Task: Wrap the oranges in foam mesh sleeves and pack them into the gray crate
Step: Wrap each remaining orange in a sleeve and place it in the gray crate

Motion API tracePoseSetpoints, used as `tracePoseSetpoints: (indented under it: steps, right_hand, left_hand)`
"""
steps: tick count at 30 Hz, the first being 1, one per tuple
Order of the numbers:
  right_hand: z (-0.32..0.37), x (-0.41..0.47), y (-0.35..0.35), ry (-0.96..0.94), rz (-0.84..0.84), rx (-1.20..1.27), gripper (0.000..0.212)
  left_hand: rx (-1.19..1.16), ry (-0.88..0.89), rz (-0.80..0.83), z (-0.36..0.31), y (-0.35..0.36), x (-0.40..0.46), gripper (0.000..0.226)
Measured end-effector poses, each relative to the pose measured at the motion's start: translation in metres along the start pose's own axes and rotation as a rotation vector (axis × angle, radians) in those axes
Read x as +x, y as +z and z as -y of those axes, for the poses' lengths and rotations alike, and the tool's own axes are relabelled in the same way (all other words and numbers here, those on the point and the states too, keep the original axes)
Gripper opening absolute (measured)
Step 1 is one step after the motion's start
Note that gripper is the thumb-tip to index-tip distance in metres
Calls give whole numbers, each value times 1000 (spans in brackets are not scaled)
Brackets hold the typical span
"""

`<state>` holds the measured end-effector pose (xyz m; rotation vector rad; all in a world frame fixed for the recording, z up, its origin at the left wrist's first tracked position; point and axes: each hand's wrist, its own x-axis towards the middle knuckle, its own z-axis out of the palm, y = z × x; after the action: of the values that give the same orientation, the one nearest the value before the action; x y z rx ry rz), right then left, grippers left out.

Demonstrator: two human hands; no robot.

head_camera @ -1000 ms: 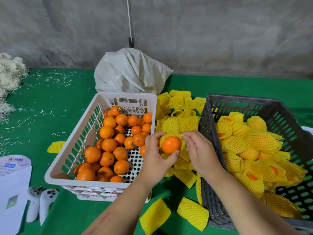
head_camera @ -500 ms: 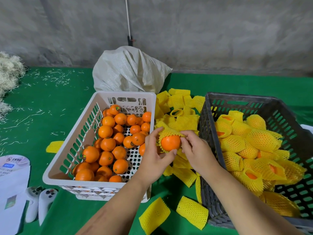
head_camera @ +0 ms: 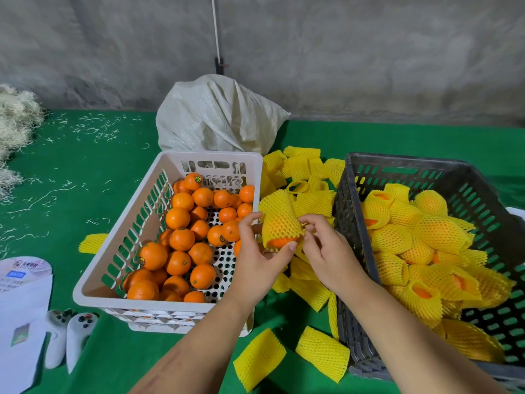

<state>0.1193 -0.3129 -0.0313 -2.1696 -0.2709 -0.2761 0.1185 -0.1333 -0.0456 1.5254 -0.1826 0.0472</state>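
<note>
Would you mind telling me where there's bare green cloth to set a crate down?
Left of the white crate, the green cloth is bare apart from straw bits, up to the straw pile. Also behind the gray crate. Between the crates it is crowded with loose sleeves and both hands.

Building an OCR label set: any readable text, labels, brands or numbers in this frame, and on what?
Nothing reads clearly; no text can be quoted.
White printed sheet, left edge: logo, a blue tag and lines of print, all too blurred to read.
Round stickers on several oranges in the white crate, e.g. one at the back: too small to read.
Gray crate, foam sleeves, white sack, white controllers: no markings visible.
</note>
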Motion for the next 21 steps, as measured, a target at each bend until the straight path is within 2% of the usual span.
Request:
tracePoseSetpoints:
  steps: [3, 5, 9, 12, 14, 15, 18, 21]
  right_hand:
    - [2, 0, -2, 8, -28, -34, 39]
    - [4, -1, -2, -41, -41, -21, 43]
    - [6, 1, -4, -136, -173, -97, 26]
    - [10, 0, -6, -229, -243, -112, 21]
    - [11, -4, -4, -266, -204, -86, 18]
    - [11, -5, -4, -225, -155, -42, 17]
    - [11, -5, -1, -53, -1, 58, 29]
    - [10, -3, -3, -77, 20, 42, 25]
  left_hand:
    - [118, 39, 25, -2, 2, 1, 64]
    - [93, 6, -8, -1, 2, 1, 61]
    - [110, -35, -47, 1, 4, 2, 61]
    - [86, -53, -103, 5, 7, 6, 54]
    - [83, -62, -157, 6, 7, 9, 52]
    - [94, -60, -161, 7, 7, 10, 54]
    - [110, -38, -98, 11, 6, 6, 59]
    - [73, -3, -4, 7, 2, 5, 73]
